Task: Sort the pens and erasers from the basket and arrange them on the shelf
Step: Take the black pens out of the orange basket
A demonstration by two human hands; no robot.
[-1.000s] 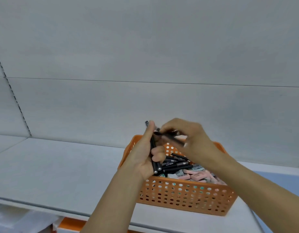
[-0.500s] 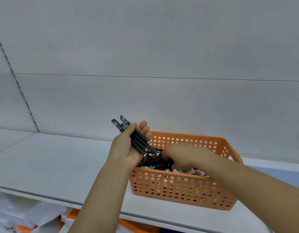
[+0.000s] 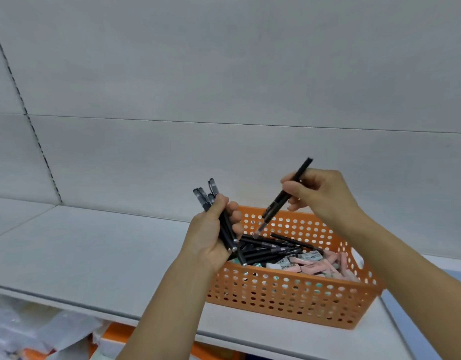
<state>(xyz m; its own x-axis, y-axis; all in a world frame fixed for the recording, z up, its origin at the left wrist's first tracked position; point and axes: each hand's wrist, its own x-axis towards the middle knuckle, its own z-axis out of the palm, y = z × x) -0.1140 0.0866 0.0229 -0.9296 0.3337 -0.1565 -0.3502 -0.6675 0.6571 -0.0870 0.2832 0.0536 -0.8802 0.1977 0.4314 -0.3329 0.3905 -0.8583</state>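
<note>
Pale grey shelf (image 3: pixel 94 250) carries an orange perforated plastic basket (image 3: pixel 289 297) of black pens and pastel erasers (image 3: pixel 325 263); above it the left hand (image 3: pixel 211 237) grips a pen bundle (image 3: pixel 221 219), the right hand (image 3: pixel 320 193) pinches one black pen (image 3: pixel 283 197), likely joining the bundle next.

Basket (image 3: pixel 289 297) on shelf (image 3: pixel 94 255), pens (image 3: pixel 273 246) at its left inside, erasers (image 3: pixel 325 263) right.
</note>
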